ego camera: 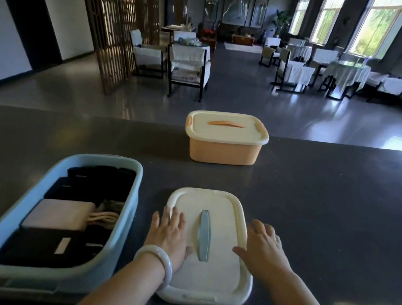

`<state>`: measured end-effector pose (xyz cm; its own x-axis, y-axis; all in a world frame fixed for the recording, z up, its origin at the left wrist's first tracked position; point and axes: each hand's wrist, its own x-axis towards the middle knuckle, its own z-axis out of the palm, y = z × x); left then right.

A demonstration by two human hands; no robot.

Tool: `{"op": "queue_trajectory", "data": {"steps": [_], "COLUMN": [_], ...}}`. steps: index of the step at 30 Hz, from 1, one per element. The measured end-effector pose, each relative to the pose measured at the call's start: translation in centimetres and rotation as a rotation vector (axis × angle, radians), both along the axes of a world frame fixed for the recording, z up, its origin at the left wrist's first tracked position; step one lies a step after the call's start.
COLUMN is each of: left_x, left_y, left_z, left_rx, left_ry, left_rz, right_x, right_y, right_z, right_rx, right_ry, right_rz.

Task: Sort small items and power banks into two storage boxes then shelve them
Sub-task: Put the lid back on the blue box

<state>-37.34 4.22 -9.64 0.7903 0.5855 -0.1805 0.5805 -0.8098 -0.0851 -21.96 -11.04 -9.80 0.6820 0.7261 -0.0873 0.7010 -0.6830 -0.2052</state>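
A cream lid with a blue-grey handle lies flat on the dark counter in front of me. My left hand, with a pale bangle on its wrist, rests flat on the lid's left side. My right hand lies on the lid's right edge, fingers spread. To the left stands an open light-blue box holding several dark power banks, a pinkish one and coiled cables. An orange box with its cream lid on stands farther back on the counter.
The dark counter runs across the whole view; its far edge drops to a room with white-covered chairs, tables and a wooden lattice screen. The blue box's front hangs near the counter's near edge.
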Motion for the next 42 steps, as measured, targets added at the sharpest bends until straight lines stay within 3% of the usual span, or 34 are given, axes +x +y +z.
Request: {"op": "queue_trajectory", "data": {"steps": [4, 8, 14, 22, 29, 33, 42], "left_x": [-0.3, -0.6, -0.3, 0.4, -1.5, -6.3, -19.8], "left_y": [0.2, 0.0, -0.6, -0.2, 2.8, 6.4, 14.4], "left_z": [-2.1, -3.3, -3.2, 0.0, 6.8, 9.4, 8.6], "left_rx": [-0.041, -0.111, -0.438, -0.527, -0.301, -0.276, -0.309], "left_ry": [0.061, 0.01, -0.3, -0.554, -0.78, -0.87, -0.919], "left_rz": [0.168, 0.261, 0.435, 0.427, 0.375, 0.411, 0.537], "right_x": [0.8, 0.7, 0.3, 1.8, 0.6, -3.8, -16.5], "right_y": [-1.2, -1.6, -1.5, -0.3, 4.1, 8.0, 17.3], "right_z": [-2.9, -5.3, -6.3, -2.7, 3.6, 6.2, 6.2], "right_rx": [-0.097, -0.023, 0.178, 0.539, 0.763, 0.833, 0.725], "right_ry": [0.057, 0.121, 0.215, 0.423, 0.459, 0.517, 0.587], "right_rz": [-0.054, -0.081, -0.179, -0.278, -0.244, -0.147, -0.088]}}
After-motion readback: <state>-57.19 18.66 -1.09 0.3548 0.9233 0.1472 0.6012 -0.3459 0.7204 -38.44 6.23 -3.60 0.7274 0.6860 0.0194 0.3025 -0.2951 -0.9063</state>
